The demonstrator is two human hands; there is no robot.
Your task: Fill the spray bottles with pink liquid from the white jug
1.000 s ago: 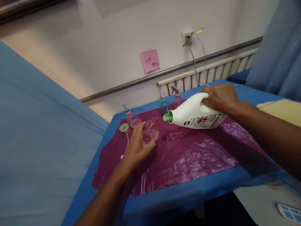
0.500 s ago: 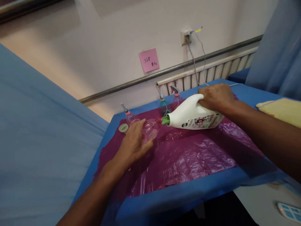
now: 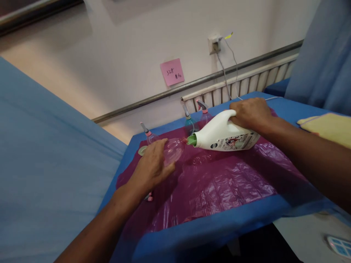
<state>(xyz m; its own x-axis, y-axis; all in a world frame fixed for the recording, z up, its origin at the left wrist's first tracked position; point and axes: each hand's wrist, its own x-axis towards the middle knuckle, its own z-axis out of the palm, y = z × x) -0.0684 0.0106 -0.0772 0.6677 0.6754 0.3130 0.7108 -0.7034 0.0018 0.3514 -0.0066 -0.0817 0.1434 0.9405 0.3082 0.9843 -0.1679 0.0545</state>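
My left hand (image 3: 152,162) is closed around a clear pinkish bottle (image 3: 174,149), tilted so its neck points right. My right hand (image 3: 251,113) grips the handle of a large white jug (image 3: 219,131) with a printed label. The jug lies tipped toward the left, and its green spout (image 3: 191,140) meets the mouth of the pink bottle. Whether liquid is flowing, I cannot make out. Beyond the left hand stands a clear spray bottle (image 3: 150,136) with a grey and pink head. A pale green cap (image 3: 142,150) lies beside it.
Behind the jug stand a teal spray bottle (image 3: 190,126) and a pink spray bottle (image 3: 205,116). Purple plastic sheeting (image 3: 219,182) covers much of the blue bed surface (image 3: 208,219). A grey and pink piece (image 3: 148,197) lies near my left wrist. A yellow cloth (image 3: 327,128) rests at right.
My left hand and the pink bottle have shifted slightly left and down in view. The grey and pink piece by the wrist shows more now. The jug keeps about the same tilt.
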